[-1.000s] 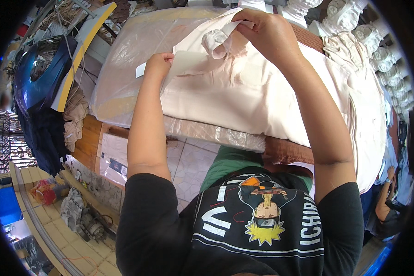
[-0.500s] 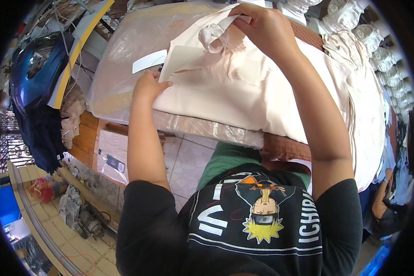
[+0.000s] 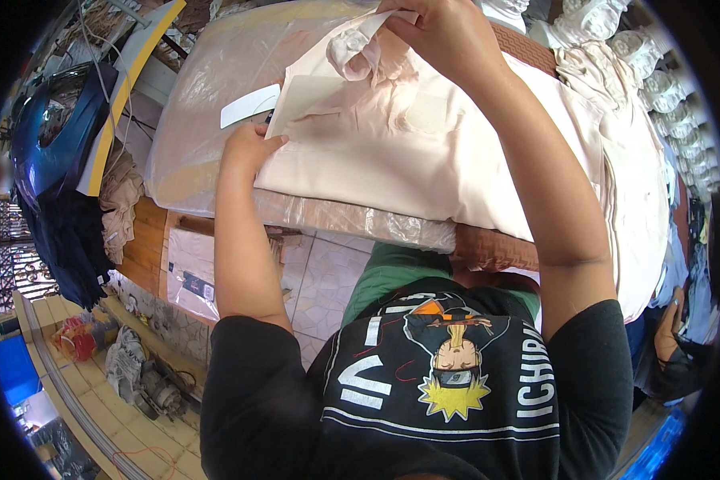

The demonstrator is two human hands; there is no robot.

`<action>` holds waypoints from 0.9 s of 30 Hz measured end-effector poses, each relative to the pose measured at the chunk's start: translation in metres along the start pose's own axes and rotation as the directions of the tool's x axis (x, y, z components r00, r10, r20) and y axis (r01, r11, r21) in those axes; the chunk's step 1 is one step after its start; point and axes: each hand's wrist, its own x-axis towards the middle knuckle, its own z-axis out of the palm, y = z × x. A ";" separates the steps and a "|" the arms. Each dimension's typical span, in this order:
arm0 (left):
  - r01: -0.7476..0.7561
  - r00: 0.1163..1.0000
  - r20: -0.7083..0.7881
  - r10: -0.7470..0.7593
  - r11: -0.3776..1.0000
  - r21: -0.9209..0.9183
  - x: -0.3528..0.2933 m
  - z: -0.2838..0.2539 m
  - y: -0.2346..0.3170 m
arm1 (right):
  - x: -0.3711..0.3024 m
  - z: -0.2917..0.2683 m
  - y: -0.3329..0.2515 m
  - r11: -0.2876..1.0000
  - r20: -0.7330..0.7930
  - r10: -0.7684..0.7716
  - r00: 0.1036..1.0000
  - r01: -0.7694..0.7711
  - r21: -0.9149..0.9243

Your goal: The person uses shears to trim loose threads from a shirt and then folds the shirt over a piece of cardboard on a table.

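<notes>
A pale pink garment [image 3: 376,164] lies spread over the padded table. My left hand [image 3: 248,148] is closed at its left edge, thumb above, with part of the grip hidden. Just beyond those fingers, a white card [image 3: 250,106] rests on the plastic cover beside a small dark piece. My right hand [image 3: 444,32] is raised at the far side, thumb and fingers pinching a lifted edge of the same garment. Below that pinch hangs a bunched, whitish fold [image 3: 350,54]. A flat beige panel [image 3: 312,96] shows near the garment's left edge.
Clear plastic [image 3: 192,136] covers the table's left part. White bundled pieces [image 3: 672,96] line the right side. A blue motorcycle fairing [image 3: 52,152] and a yellow-edged board [image 3: 128,104] stand at left. Below is a packaged garment [image 3: 190,276]. Another person's arm [image 3: 668,328] shows at right.
The whole view has shifted slightly, with the table and both hands a little further left and up. Both hands keep their hold on the garment; the lifted fold hangs much the same.
</notes>
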 end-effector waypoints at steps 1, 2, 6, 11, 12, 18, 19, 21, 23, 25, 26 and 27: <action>0.022 0.999 0.027 -0.022 1.000 0.022 -0.001 -0.001 0.005 | 0.000 -0.001 0.000 1.000 -0.005 -0.004 1.000 0.004 -0.009; 0.042 0.998 0.054 -0.044 0.998 0.045 -0.001 -0.003 0.011 | 0.001 -0.002 0.001 1.000 -0.011 -0.007 1.000 0.007 -0.019; 0.127 0.989 0.081 -0.121 0.989 -0.073 -0.005 -0.010 0.017 | 0.003 -0.016 0.000 0.997 -0.039 0.008 0.999 -0.004 0.080; 0.067 0.996 0.071 -0.056 0.982 -0.175 0.019 -0.010 -0.024 | -0.032 -0.055 0.015 0.959 -0.161 -0.088 0.983 0.128 0.253; 0.085 0.994 0.091 -0.067 0.975 -0.206 0.020 -0.008 -0.028 | -0.049 -0.061 0.023 0.967 -0.093 -0.048 0.995 0.070 0.246; 0.054 0.996 0.081 -0.044 0.991 -0.125 0.017 -0.011 -0.017 | -0.162 -0.053 0.071 0.894 0.218 0.254 0.942 -0.315 0.318; 0.048 0.996 0.087 -0.038 0.993 -0.111 0.019 -0.012 -0.018 | -0.172 -0.050 0.078 0.889 0.259 0.291 0.921 -0.360 0.283; 0.092 0.989 0.125 -0.081 0.993 -0.079 0.025 -0.019 -0.028 | -0.179 -0.052 0.081 0.877 0.370 0.308 0.876 -0.413 0.247; 0.063 0.994 0.087 -0.060 0.997 -0.036 0.024 -0.014 -0.020 | -0.189 -0.063 0.091 0.814 0.440 0.336 0.833 -0.492 0.309; -0.021 0.999 -0.040 0.022 0.999 0.029 0.013 -0.015 -0.011 | -0.194 -0.072 0.100 0.830 0.268 0.368 0.890 -0.444 0.337; -0.130 0.989 -0.069 0.134 0.990 0.053 0.004 -0.017 0.003 | -0.191 -0.080 0.095 0.813 0.262 0.457 0.850 -0.519 0.265; -0.236 0.965 -0.094 0.243 0.969 0.078 -0.004 -0.018 0.020 | -0.189 -0.083 0.088 0.784 0.249 0.543 0.802 -0.590 0.193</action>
